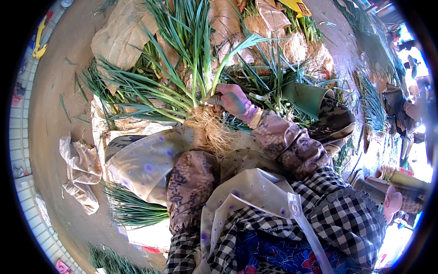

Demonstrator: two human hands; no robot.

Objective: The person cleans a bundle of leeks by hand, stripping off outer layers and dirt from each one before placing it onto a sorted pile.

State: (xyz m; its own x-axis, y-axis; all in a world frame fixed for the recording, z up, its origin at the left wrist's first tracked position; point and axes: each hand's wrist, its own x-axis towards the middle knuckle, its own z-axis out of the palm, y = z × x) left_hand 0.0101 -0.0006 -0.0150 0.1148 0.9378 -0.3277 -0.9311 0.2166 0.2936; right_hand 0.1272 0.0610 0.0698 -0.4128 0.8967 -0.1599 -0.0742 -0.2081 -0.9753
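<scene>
A bunch of green onions (194, 89), with long green leaves and pale stems, is held over my lap. Its tangle of tan roots (212, 130) hangs toward me. My left hand (198, 132) grips the bunch at the root end; the roots hide most of its fingers. My right hand (235, 101), in a pink and grey glove, has its fingers closed on a stem at the bunch's right side, just above the roots. A translucent apron with purple spots (148, 166) covers my lap below the bunch.
More onions with roots (294, 48) lie ahead beside brown sacking (121, 34). A crumpled cloth (82, 171) rests on the floor at left, near another onion bundle (137, 205). A green boot (305, 98) is at right. Other people (408, 107) sit at far right.
</scene>
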